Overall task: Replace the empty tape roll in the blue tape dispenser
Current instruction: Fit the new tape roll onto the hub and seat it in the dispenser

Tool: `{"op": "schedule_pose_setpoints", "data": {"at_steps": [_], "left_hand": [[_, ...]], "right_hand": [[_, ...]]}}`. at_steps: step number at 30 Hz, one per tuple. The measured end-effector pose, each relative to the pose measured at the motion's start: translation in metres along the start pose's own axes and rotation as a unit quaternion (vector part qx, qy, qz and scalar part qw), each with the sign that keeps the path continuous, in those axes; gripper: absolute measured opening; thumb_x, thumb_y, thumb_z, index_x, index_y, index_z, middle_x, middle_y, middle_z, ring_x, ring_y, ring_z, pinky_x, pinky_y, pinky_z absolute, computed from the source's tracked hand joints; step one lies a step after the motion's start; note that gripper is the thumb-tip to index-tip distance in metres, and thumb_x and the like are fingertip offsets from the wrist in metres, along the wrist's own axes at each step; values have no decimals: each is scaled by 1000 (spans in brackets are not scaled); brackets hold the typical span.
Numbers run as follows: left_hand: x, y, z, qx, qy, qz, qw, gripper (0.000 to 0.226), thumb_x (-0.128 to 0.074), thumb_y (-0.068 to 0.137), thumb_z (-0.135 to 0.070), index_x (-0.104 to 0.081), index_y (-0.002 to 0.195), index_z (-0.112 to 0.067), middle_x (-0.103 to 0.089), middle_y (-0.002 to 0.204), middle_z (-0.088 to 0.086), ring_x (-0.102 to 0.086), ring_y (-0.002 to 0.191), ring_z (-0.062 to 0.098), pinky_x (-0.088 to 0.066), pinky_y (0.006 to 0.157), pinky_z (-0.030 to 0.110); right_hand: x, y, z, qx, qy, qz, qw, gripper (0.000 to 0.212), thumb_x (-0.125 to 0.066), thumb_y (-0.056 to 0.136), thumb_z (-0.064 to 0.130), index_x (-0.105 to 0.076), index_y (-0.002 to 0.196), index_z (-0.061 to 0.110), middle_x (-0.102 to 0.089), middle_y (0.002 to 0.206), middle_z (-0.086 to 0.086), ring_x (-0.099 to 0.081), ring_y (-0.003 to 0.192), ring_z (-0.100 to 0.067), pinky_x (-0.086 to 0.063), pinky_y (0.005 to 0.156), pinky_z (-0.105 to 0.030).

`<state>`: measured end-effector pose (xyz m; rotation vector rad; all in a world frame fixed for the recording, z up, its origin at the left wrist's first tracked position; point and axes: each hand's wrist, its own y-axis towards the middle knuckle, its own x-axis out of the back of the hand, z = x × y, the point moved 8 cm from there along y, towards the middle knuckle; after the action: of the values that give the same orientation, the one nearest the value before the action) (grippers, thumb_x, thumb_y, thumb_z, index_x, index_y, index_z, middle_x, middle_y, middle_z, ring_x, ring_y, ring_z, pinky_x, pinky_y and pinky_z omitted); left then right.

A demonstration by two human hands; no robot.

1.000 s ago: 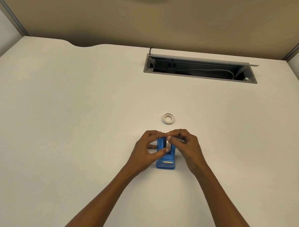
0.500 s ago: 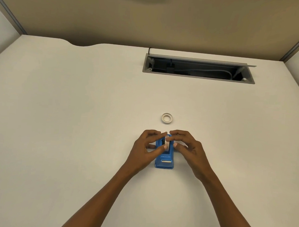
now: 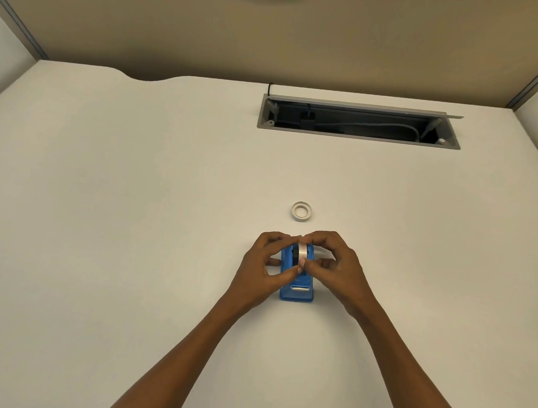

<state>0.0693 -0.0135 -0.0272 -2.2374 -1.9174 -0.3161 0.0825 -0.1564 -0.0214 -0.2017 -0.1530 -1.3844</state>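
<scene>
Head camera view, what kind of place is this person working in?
Probably an office desk or cubicle workstation: a plain white desktop with an open cable tray holding cords, partition panels behind and at both sides, and a blue tape dispenser under both hands.

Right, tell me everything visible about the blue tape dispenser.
The blue tape dispenser looks like glossy plastic, a small block standing on the white desk, its cutter end towards the person. A metal-looking strip crosses its near top. A whitish tape roll stands on edge in its dark slot. The left hand and right hand flank it, fingers on the roll.
</scene>
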Motion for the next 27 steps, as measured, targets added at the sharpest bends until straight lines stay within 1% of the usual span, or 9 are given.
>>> {"op": "schedule_pose_setpoints", "data": {"at_steps": [3,5,7,10,12,15,20,24,27], "left_hand": [[0,1,1,2,1,3,1000,45,-69,73,-29,-56,117,-33,-50,116,-14,-52,109,1,-51,82,14],[-1,1,2,3,5,5,1000,45,-70,73,-29,-55,114,-38,-49,115,-17,-51,108,-2,-50,81,12],[-1,2,2,5,7,3,1000,44,-70,72,-31,-53,112,-43,-48,115,-17,-51,108,-3,-50,80,11],[-1,2,3,8,5,1,1000,44,-70,72,-32,-54,113,-39,-49,115,-16,-51,108,-1,-51,80,13],[-1,2,3,8,7,3,1000,44,-70,72,-32,-53,112,-42,-48,114,-18,-51,108,-3,-50,79,11],[-1,3,3,7,10,2,1000,45,-70,71,-33,-51,109,-48,-48,114,-19,-51,106,-6,-50,78,10],[0,2,3,10,7,-1,1000,44,-69,73,-32,-55,115,-35,-51,116,-9,-51,107,-2,-52,80,14],[0,2,2,5,12,-1,1000,44,-68,74,-32,-54,114,-40,-49,114,-16,-51,107,-3,-51,79,13],[-1,1,3,5,10,0,1000,43,-68,73,-32,-54,114,-38,-48,113,-17,-51,107,-2,-51,79,13]], "right_hand": [[-1,2,-2,-17,16,-10,1000,23,-69,79,5,-64,98,16,-64,105,-1,-61,99,-7,-55,75,-22],[0,4,-4,-32,37,-22,999,17,-68,80,6,-66,94,15,-66,103,-3,-62,99,-8,-53,77,-21],[0,7,-6,-49,46,-28,997,13,-68,81,7,-67,93,12,-67,102,-6,-62,101,-14,-52,81,-24],[0,10,-9,-73,53,-31,995,13,-68,80,6,-67,92,7,-67,102,-9,-61,101,-20,-49,85,-26],[0,11,-9,-89,68,-35,993,12,-68,79,6,-67,90,5,-67,98,-10,-62,99,-22,-49,86,-28],[-1,14,-11,-117,88,-46,988,9,-67,78,5,-67,87,1,-68,91,-11,-63,92,-22,-49,82,-30],[-1,14,-11,-135,99,-60,984,11,-66,81,11,-69,89,2,-70,91,-16,-64,85,-20,-49,73,-28],[4,7,-8,-118,113,-64,984,19,-65,84,20,-70,93,4,-71,93,-9,-63,75,-7,-51,63,-18],[5,3,-9,-103,93,-56,989,19,-68,81,19,-69,97,9,-72,96,-4,-65,87,-10,-53,69,-17]]}}
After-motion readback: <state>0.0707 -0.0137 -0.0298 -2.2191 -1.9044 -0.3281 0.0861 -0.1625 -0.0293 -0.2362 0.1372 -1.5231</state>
